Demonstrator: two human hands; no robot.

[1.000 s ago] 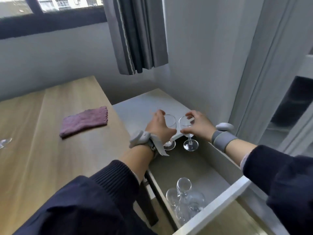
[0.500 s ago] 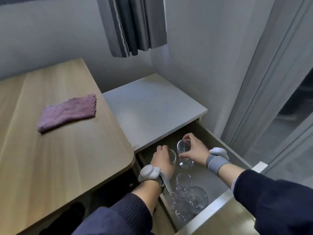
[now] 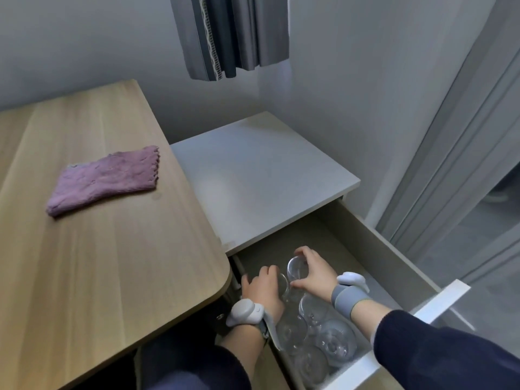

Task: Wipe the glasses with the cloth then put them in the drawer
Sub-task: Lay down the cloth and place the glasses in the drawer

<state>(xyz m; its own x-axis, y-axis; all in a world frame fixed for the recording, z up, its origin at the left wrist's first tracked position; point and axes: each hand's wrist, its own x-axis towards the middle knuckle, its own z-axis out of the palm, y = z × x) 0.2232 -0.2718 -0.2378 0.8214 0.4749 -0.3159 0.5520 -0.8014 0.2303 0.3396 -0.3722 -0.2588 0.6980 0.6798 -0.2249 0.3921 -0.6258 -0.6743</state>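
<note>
Two glasses are in your hands, both low inside the open drawer (image 3: pixel 374 243). Your left hand (image 3: pixel 263 291) curls round one glass (image 3: pixel 282 284) at the drawer's left side; only a sliver of its rim shows past the fingers. Your right hand (image 3: pixel 315 273) pinches the rim of the other glass (image 3: pixel 297 267) from above, thumb on the near side, fingers over the far side. The two glasses sit just beside each other, maybe touching, can't tell. Can't tell either whether the bases are on the drawer floor; the hands hide them.

Versus half a second ago: your hands hold the same grips, a little lower in the drawer. The view has tilted down and moved in, so the drawer now sits at bottom right.

More glasses (image 3: pixel 318 339) are packed at the near end of the drawer, against its white front panel (image 3: pixel 439 302), just near of the two you hold.

Cloth (image 3: pixel 105 180) lies folded on the wooden table (image 3: pixel 98 263) to the left, well apart from both hands, same spot on the table as before. White cabinet top (image 3: pixel 259 175) sits between table and wall, over the drawer. Grey curtain (image 3: pixel 230 35) hangs at the far wall. Grey trackers are strapped on both wrists.
</note>
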